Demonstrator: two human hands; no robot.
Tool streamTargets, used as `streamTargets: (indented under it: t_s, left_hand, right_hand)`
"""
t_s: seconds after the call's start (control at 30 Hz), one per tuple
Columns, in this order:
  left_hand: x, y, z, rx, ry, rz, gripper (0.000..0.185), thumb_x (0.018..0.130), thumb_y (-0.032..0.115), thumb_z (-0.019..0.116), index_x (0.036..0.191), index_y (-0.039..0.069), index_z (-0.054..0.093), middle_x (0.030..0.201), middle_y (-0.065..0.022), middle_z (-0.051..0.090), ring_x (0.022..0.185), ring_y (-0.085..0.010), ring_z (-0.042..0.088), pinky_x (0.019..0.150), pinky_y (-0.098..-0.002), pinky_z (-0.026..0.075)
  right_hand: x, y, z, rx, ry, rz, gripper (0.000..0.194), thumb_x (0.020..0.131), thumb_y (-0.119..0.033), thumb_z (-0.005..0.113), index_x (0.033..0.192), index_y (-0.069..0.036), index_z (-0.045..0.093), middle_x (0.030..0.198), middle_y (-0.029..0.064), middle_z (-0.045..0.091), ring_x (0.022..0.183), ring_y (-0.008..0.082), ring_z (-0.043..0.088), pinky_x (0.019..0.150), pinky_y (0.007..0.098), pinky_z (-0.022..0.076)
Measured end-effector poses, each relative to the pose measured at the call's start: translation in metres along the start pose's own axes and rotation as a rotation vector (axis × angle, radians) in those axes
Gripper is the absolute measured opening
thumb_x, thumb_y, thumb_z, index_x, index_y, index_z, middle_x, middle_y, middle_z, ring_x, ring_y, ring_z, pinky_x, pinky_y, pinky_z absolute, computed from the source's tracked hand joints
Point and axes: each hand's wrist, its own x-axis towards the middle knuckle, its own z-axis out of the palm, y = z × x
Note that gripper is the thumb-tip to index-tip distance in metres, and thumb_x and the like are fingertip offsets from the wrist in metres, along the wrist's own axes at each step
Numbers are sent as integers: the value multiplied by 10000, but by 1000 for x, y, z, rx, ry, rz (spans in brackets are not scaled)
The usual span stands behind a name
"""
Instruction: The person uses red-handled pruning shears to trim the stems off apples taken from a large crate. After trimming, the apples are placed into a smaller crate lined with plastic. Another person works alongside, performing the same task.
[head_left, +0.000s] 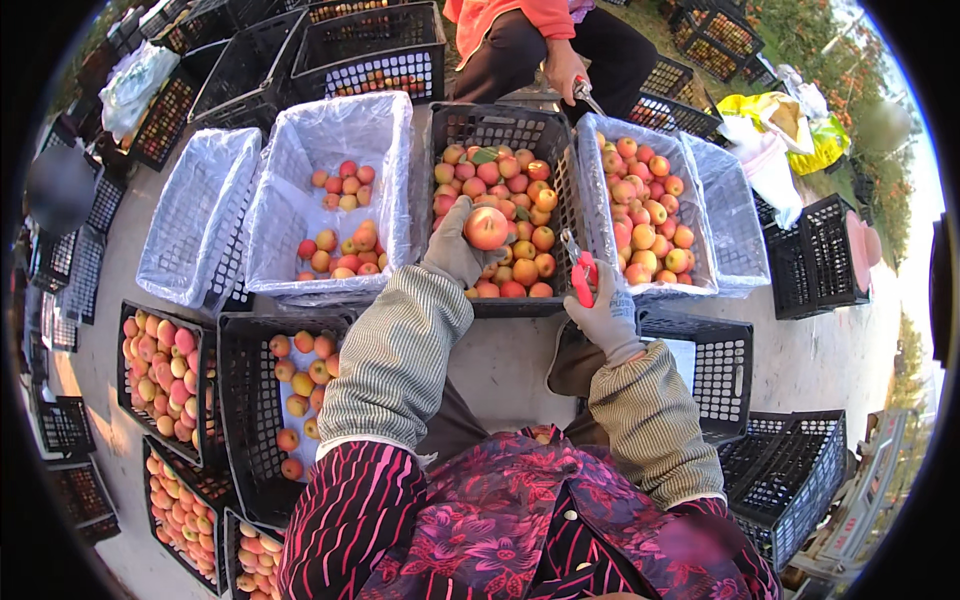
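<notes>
My left hand (459, 244), in a grey work glove, holds a red-yellow apple (486, 228) over the black plastic crate (495, 306) in the middle. Many apples and a few green leaves lie in that crate below it. My right hand (606, 311), gloved too, grips red-handled pruning snips (583, 274), their metal blades pointing up and left near the crate's right wall. To the left stands a crate lined with clear plastic (322, 142), with two loose groups of apples inside. Another lined crate (701, 225) on the right is heaped with apples.
Across from me a seated person's hand (562, 71) holds red-handled snips. A black crate (251, 420) with spaced apples stands by my left arm; full apple crates (161, 375) sit beyond it. At right are a paper-lined crate (724, 375) and stacked black crates (787, 465).
</notes>
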Motion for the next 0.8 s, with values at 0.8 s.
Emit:
streamTargets:
  t_s: [0.8]
  left_hand:
    - [5,-8,-4,-47,-242,208,325,974,229,505,1218,14,518,1167,-158,598,1090,-292,595,956,-510,495]
  right_hand:
    - [22,-54,41,-349,22,-54,445,722,-279,704,1062,-63,514,940,150,586,889,352,609,739,486,476]
